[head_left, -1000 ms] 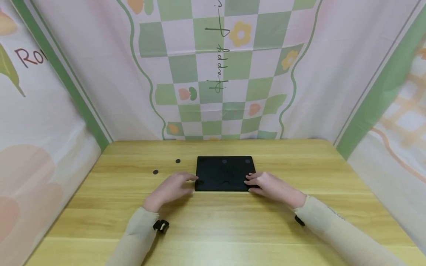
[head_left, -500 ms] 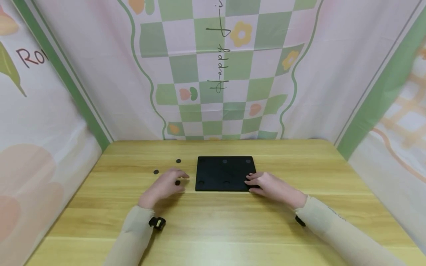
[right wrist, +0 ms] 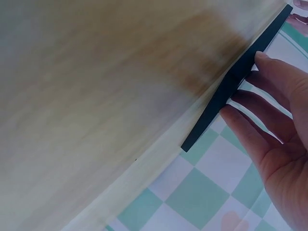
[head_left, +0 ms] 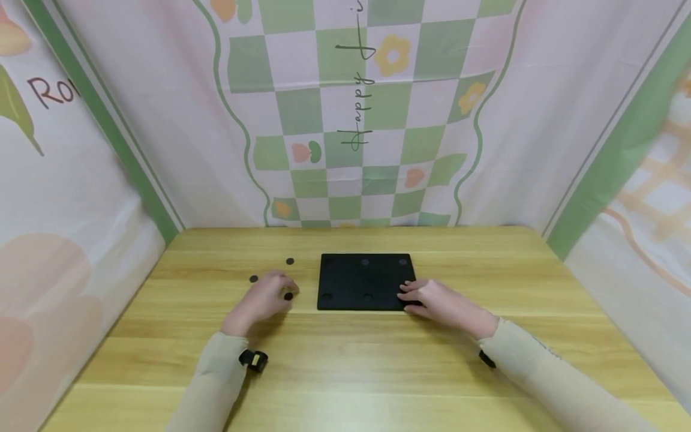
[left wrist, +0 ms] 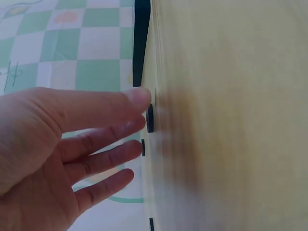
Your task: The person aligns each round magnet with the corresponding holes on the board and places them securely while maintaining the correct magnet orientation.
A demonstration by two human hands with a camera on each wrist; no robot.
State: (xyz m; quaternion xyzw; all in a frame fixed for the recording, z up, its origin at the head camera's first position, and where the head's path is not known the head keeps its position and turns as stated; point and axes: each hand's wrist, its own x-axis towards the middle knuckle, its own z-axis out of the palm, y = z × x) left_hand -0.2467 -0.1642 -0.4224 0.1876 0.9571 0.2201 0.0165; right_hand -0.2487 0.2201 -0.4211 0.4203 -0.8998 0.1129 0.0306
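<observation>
On the table (head_left: 345, 378), a black board (head_left: 358, 277), its right edge touched by the spread right hand (head_left: 436, 300); left of the board, the loosely spread left hand (head_left: 262, 296) beside a dark disc (head_left: 288, 296).

We've got a light wood-grain table (head_left: 345, 378) in the head view, far corners rounded. Behind it we see a white cloth (head_left: 183, 108) with a green-and-white check panel (head_left: 341, 105), wavy green line down each side. On the panel we read "Happy" (head_left: 354, 114) in dark script, turned sideways, plus yellow flowers (head_left: 406, 55) and a pink heart (head_left: 414, 177). Left we have another cloth (head_left: 119, 204): green band (head_left: 105, 120), "Ro" lettering (head_left: 48, 91), big pale-pink shapes (head_left: 45, 270). Right cloth (head_left: 604, 264): wide green band (head_left: 634, 135), peach plaid (head_left: 658, 189), wavy peach line. Both wrist views show us table surface and checks, tilted.
</observation>
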